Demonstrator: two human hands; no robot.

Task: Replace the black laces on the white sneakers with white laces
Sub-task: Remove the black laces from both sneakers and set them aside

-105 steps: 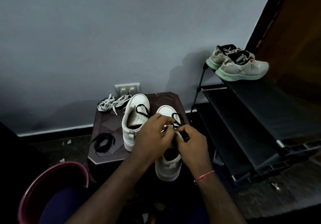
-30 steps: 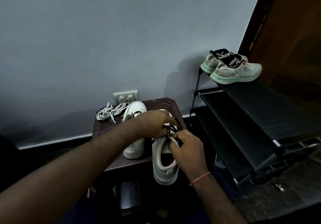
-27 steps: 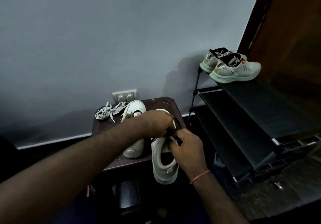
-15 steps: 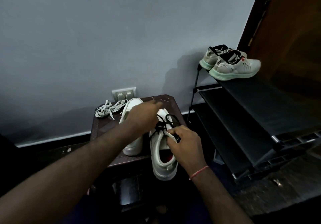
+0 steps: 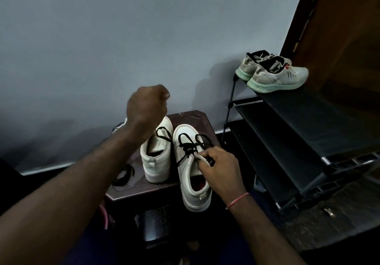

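The nearer sneaker (image 5: 191, 174) sat toe-to-wall on the little dark table (image 5: 197, 120), heel hanging off the front edge. Its black lace (image 5: 189, 145) was loose across the eyelets, and a reddish insole showed inside. Right hand (image 5: 221, 169) had its fingers curled in, pinching the tongue area. Left hand (image 5: 147, 105) was up above in a fist; couldn't tell if it held anything. The other sneaker (image 5: 157, 155) stood just beside, a coiled lace (image 5: 125, 175) near its heel. The shoe rack (image 5: 287, 131) had grey runners (image 5: 275, 75) on its top shelf.
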